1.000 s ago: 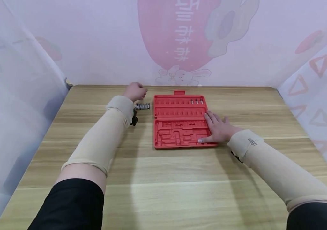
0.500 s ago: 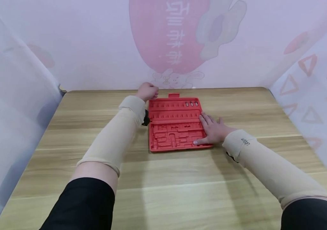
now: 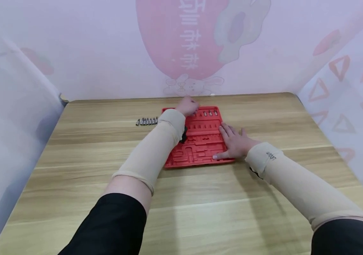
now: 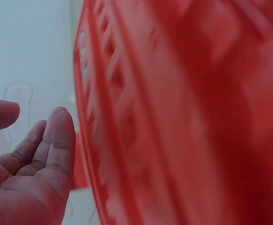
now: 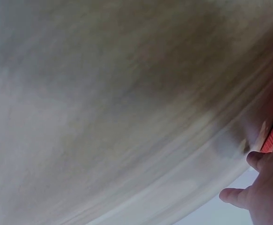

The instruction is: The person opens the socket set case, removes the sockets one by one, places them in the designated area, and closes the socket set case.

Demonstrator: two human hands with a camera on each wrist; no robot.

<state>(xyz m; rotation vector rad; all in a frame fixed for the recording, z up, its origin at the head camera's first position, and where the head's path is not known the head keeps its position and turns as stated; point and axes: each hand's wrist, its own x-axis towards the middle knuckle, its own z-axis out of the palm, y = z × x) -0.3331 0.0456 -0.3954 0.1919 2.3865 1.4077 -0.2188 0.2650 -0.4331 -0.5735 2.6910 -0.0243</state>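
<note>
prob. at the step of seating small metal bits in the red case [image 3: 205, 132], one by one, from the loose bits [image 3: 147, 121] lined up on the counter [image 3: 82, 141]. looks partway at best, judging by how many to the left of the case.

holds left hand [image 3: 187, 106] over the far half of the case, near its far edge. per left wrist view, looks released: fingers [image 4: 59, 145] nearly straight, w/ thumb [image 4: 3, 115] well apart & no bit visible btwn. can't tell abt anything tucked behind the fingers. rests right hand [image 3: 236, 144] on the case's right side, spread & unclenched, gripping nothing, prob. steadying.

to go on, would need to line up a bit w/ a slot in the far row, press it in, then go back left for another; should mind not knocking the seated bits [image 3: 210, 113] & not lifting the steadying hand.

re contents: lies open & flat, w/ three bits plainly seated at right end of far row; can't see that row's left end, due to left hand & sleeve [image 3: 160, 145]. shows bare slots in second row, where visible, & moulded recesses in near half, w/ nothing visible in them.
</note>
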